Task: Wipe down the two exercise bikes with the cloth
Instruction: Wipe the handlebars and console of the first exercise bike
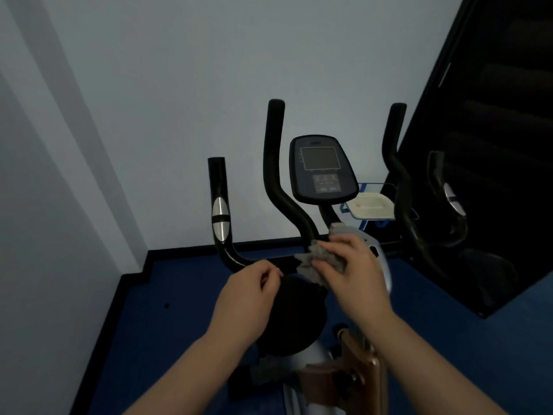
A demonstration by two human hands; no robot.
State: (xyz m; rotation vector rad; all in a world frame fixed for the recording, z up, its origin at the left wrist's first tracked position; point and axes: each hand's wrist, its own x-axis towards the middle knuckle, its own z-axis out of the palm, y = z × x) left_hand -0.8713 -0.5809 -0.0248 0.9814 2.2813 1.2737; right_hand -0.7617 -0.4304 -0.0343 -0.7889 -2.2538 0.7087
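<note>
Hands, two: right hand (353, 265) gripping one grey cloth (311, 262) against one bike's handlebar (278, 187).

One view only: a wide-angle camera worn on the person's head, looking forward and steeply down. It faces a room corner where pale walls meet a blue floor (179, 339). The view is close: both forearms enter from the bottom edge, and the left hand (254, 292) and right hand (356, 271) lie near frame centre, just beside the exercise bike (321, 169) handlebar. The bike's console faces the camera, slightly above centre. Straight wall lines bow toward the frame edges. No second view exists to share scene area.
</note>
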